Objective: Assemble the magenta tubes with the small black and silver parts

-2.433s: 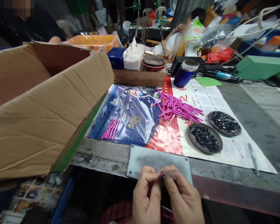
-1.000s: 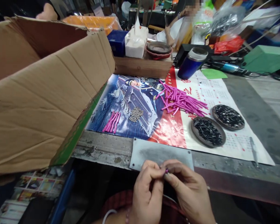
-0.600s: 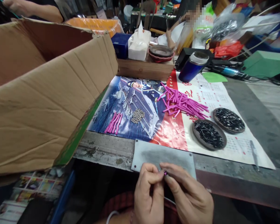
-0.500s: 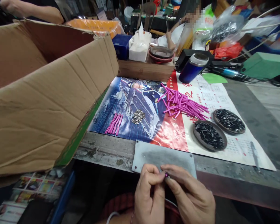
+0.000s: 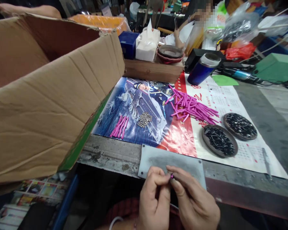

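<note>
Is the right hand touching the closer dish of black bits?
Apart. The head view shows a plain gap: poster and table lie between the right hand and the closer dish.

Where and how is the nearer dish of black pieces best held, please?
I would pinch the nearer dish by its raised near rim, bringing the grip in from the front. It sits flat, filled with black pieces, so keep it level. The farther dish crowds its far right side, and magenta sticks lie beyond, probably making the near side easier.
</note>
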Available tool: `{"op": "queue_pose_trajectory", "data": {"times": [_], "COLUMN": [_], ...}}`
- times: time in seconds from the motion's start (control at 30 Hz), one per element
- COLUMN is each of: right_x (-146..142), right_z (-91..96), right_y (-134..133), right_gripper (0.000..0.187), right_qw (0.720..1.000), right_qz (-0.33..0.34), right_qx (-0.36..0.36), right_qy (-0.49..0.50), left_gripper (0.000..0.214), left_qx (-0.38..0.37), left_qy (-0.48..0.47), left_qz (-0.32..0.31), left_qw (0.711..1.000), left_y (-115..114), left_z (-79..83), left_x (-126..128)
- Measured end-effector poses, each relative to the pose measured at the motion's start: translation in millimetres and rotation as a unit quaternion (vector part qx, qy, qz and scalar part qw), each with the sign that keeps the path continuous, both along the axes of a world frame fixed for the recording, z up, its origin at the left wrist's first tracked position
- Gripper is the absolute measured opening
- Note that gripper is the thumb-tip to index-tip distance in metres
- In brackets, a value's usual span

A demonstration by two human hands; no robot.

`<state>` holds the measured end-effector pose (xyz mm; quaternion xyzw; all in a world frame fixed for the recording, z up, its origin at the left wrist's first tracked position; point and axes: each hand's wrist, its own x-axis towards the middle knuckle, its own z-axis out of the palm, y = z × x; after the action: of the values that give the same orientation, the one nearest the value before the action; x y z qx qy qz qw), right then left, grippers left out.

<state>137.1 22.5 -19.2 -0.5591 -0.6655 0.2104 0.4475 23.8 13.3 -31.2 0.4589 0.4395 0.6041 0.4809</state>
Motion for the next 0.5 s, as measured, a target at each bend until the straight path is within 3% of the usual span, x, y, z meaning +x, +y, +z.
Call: {"op": "queue_pose_trajectory", "data": {"times": [0.3,0.5], "right_x": [0,5], "right_z": [11.4,23.4], "right_y": [4,15], "right_gripper": [0.021,0.013], "right_qw": [0.993,0.996], "right_qz": [0.013,0.079], "right_qx": [0.047,-0.014], "right_qy": [-0.111,0.032], "left_gripper": [0.022,0.019], "left_qx": [0.012,-0.006], "left_qy": [0.003,-0.039], "left_qz": [0.015,-0.004], "left_qw": [1.000,0.999], "left_y": [-1,-1], "left_z": [-2.3,-2.7], "left_x": [0,-3]}}
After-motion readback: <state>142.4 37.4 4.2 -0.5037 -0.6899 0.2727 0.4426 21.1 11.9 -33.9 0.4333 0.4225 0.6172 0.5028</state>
